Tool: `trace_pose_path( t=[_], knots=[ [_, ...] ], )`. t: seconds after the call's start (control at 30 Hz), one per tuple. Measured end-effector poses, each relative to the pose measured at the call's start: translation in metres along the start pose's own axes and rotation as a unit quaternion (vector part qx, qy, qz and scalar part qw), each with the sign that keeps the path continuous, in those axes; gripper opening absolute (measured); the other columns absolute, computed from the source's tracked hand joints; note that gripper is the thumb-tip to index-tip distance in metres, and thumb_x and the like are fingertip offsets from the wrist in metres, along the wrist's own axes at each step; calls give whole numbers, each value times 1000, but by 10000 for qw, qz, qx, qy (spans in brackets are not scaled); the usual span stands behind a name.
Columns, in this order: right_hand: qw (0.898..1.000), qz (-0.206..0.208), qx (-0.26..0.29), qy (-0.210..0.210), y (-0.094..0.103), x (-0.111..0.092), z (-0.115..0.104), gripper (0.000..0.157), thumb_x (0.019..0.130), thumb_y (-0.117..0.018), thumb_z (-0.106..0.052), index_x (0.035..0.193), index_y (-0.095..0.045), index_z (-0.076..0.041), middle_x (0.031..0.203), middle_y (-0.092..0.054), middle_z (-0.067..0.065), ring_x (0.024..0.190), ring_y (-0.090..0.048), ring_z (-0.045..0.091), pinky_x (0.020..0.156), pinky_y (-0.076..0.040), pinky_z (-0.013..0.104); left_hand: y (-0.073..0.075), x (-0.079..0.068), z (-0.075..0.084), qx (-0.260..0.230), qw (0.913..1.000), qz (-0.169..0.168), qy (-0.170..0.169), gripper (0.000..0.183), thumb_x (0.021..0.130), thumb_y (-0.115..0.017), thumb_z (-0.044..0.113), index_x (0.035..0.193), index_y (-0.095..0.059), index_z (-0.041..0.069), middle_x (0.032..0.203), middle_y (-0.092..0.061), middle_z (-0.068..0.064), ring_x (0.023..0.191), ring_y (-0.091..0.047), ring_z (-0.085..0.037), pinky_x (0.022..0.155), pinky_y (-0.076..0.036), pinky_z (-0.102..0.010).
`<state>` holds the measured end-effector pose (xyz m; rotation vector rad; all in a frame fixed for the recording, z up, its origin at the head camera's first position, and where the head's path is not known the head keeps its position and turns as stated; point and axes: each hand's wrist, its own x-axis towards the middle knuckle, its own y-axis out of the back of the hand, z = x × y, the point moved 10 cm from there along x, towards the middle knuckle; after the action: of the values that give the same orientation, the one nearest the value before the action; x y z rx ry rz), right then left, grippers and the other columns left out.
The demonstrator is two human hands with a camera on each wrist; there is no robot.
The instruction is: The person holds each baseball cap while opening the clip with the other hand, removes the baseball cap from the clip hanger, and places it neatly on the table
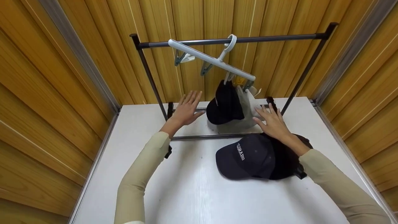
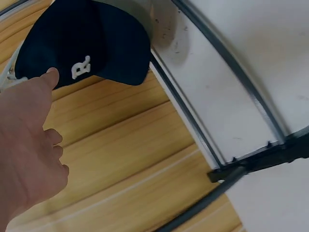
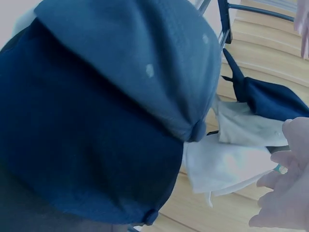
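Observation:
A white clip hanger (image 1: 199,56) hangs tilted, its right end low. Clipped at that end are a black cap (image 1: 224,104) with a white letter R, a beige cap (image 3: 248,124) and a white cap (image 3: 224,162). My left hand (image 1: 186,110) is held up left of the black cap, fingers spread and holding nothing. To the right of the white cap is my right hand (image 1: 273,123), its fingers extended, also holding nothing. Below it on the table lies a dark cap with white lettering (image 1: 248,158), with another black cap (image 1: 287,158) behind it.
The dark metal rack (image 1: 270,39) stands at the back of the white table (image 1: 192,186), its lower bars close to the tabletop. Wood-patterned walls (image 1: 214,18) enclose the back and both sides. Unused clips (image 1: 205,67) dangle from the hanger's left half.

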<state>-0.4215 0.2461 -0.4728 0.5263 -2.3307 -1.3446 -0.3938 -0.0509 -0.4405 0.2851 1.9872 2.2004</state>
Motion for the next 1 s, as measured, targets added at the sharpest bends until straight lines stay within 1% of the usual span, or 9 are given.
trace_pose_path(
  t=[0.13, 0.3, 0.43, 0.53, 0.63, 0.73, 0.83, 0.93, 1.0],
  knots=[
    [9998, -143, 162, 11, -1, 4, -9, 59, 109, -46, -37, 157, -37, -4, 164, -23, 30, 157, -2, 50, 121, 3, 72, 20, 23, 16, 330, 9994, -88, -88, 81, 108, -39, 52, 166, 3, 15, 174, 1, -12, 162, 1, -29, 131, -3, -50],
    [9993, -184, 308, 116, -1, 9, -21, 58, 109, -47, -35, 156, -38, -2, 163, -25, 32, 156, -4, 51, 122, 3, 71, 38, 45, 24, 161, 9999, -2, -35, 80, 109, -38, 51, 165, 5, 14, 174, 2, -12, 162, 2, -27, 131, -1, -49],
    [9993, -128, 297, 204, 0, 14, -29, 57, 108, -49, -31, 155, -39, -1, 161, -28, 33, 155, -9, 53, 122, 0, 71, 43, 58, 28, -259, 9996, 103, 61, 79, 109, -39, 49, 165, 5, 15, 174, -2, -10, 162, 0, -25, 131, 0, -47],
    [9991, -109, 323, 259, 0, 17, -36, 56, 108, -50, -29, 155, -40, 0, 160, -28, 34, 154, -12, 54, 122, -2, 71, 43, 65, 31, -263, 9993, 230, 137, 76, 110, -38, 47, 166, 3, 15, 174, -8, -10, 162, -5, -26, 131, -4, -46],
    [9988, -109, 361, 327, -1, 22, -42, 56, 107, -53, -28, 153, -41, 1, 160, -25, 36, 154, -11, 54, 121, -5, 73, 44, 73, 33, -161, 9982, 433, 372, 70, 111, -38, 44, 166, -7, 14, 172, -19, -10, 160, -15, -28, 131, -9, -48],
    [9984, 11, 383, 404, -1, 28, -46, 54, 105, -57, -25, 151, -45, 3, 158, -26, 39, 153, -14, 56, 120, -10, 75, 47, 83, 36, -482, 9940, 729, 660, 63, 110, -42, 40, 164, -22, 12, 168, -32, -10, 157, -25, -28, 129, -12, -50],
    [9976, 224, 475, 443, 1, 34, -49, 51, 103, -60, -20, 147, -50, 5, 155, -32, 41, 150, -20, 58, 119, -17, 74, 52, 94, 39, -1387, 9807, 1137, 780, 59, 109, -48, 35, 160, -34, 10, 161, -43, -12, 152, -35, -30, 127, -19, -50],
    [9962, 422, 647, 400, 3, 42, -52, 49, 101, -62, -18, 143, -53, 6, 152, -41, 38, 147, -29, 55, 120, -23, 68, 54, 103, 43, -2593, 9533, 1382, 698, 59, 108, -51, 29, 160, -33, 9, 161, -43, -12, 152, -36, -29, 126, -26, -45],
    [9955, 512, 742, 297, 3, 47, -53, 48, 101, -62, -18, 143, -54, 5, 151, -45, 34, 145, -34, 52, 120, -26, 64, 53, 108, 44, -3242, 9340, 1374, 613, 59, 108, -50, 26, 161, -30, 9, 163, -41, -12, 152, -36, -28, 125, -29, -43]
  ],
)
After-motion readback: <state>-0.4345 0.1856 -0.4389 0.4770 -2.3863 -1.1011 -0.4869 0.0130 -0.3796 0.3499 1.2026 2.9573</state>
